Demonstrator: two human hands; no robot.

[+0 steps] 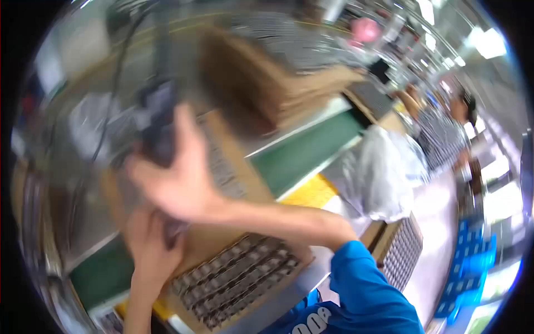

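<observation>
1. Two bare hands work near the middle-left of the blurred head view, both over an open cardboard box (pixel 222 245) that lies tilted across the bench.
2. The right hand (pixel 178 178), its forearm coming in from a blue sleeve (pixel 361 289) at 5 o'clock, reaches up toward 11 o'clock; its fingers are wrapped around a dark hanging tool (pixel 158 119), which a black cable (pixel 119 72) joins from 12 o'clock.
3. The left hand (pixel 150 245) rises from 7 o'clock, just below the right hand; its fingers curl narrowly at something small and dark by the box's edge, but motion blur hides whether they truly grip it.
4. The box holds rows of small grey parts (pixel 239 278) packed side by side in its 6 o'clock end; another strip of the same parts shows at its 12 o'clock end, past the right hand.
5. A green conveyor belt (pixel 306 150) runs under the box from 8 o'clock to 2 o'clock, with a yellow strip (pixel 311 192) along its near side.
6. More brown cartons (pixel 261 83) sit stacked at 12 o'clock, beyond the belt.
7. At 3 o'clock a bulging clear plastic bag (pixel 384 172) rests beside a second tray of grey parts (pixel 400 250).
8. Another person in a striped top (pixel 439 133) is at 2 o'clock, well apart from the hands.
</observation>
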